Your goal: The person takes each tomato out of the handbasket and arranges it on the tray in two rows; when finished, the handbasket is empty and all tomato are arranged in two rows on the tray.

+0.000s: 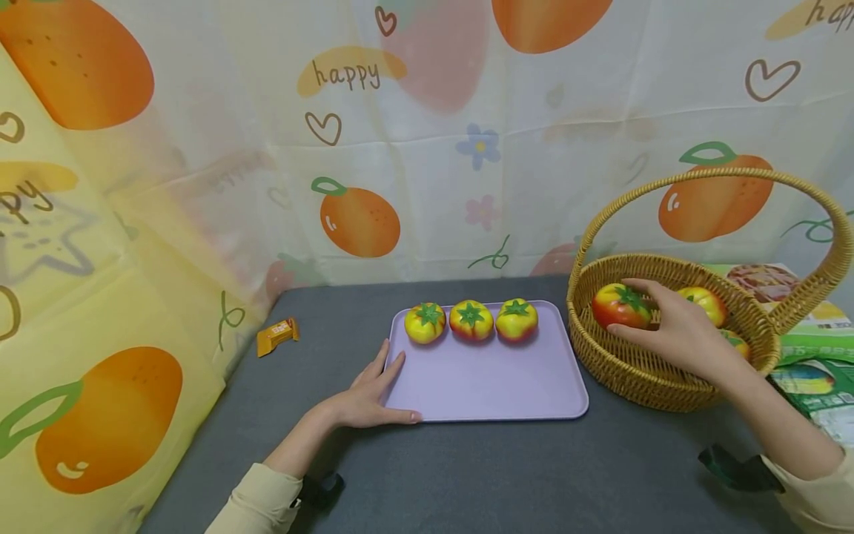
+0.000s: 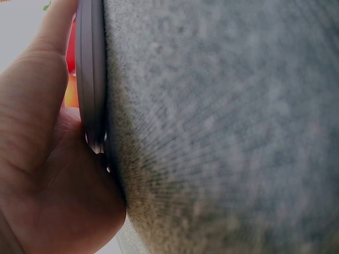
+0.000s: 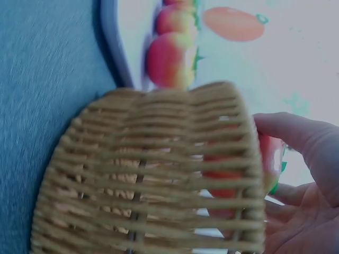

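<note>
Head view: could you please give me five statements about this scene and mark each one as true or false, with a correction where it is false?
1. Three fruits stand in a row on the lilac tray. True.
2. The left grip reaches inside the basket. False: it touches the lilac tray at its left end.
3. The right grip holds a red-and-yellow fruit. True.
4. The small orange packet lies on the lilac tray. False: it lies on the grey table, to the left of the tray.
5. Another fruit is in the basket, apart from the held one. True.
</note>
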The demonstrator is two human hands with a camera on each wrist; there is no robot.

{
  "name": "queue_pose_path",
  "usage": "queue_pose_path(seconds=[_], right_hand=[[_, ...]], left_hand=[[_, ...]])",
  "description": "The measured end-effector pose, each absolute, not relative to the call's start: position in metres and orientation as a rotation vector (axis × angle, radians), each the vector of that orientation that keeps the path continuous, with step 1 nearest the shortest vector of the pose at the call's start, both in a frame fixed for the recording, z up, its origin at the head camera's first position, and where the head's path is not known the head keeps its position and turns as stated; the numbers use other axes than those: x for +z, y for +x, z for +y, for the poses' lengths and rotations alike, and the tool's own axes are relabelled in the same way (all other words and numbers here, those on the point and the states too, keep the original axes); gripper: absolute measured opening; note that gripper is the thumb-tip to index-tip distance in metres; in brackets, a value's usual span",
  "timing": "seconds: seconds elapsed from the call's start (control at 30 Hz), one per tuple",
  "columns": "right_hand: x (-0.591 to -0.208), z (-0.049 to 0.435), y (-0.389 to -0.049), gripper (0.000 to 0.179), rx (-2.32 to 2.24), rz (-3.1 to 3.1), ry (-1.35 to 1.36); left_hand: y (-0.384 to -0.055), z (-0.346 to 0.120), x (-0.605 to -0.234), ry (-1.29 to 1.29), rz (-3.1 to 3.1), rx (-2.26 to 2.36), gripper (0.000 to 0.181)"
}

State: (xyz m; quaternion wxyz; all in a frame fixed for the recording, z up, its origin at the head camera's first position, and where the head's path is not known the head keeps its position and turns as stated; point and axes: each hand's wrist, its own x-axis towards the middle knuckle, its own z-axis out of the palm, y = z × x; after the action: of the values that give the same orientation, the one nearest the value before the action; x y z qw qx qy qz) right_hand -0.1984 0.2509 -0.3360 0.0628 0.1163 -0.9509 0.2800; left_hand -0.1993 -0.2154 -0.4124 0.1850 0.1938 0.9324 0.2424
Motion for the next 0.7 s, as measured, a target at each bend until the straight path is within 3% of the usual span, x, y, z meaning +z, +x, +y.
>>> queue_pose_path(seconds=[0.7], right_hand=[[-0.331, 0.200, -0.177, 0.078, 0.995, -2.787, 0.468]], left_hand=[[-0.197, -0.217, -0.415, 0.510, 2.623, 0.706, 0.115]])
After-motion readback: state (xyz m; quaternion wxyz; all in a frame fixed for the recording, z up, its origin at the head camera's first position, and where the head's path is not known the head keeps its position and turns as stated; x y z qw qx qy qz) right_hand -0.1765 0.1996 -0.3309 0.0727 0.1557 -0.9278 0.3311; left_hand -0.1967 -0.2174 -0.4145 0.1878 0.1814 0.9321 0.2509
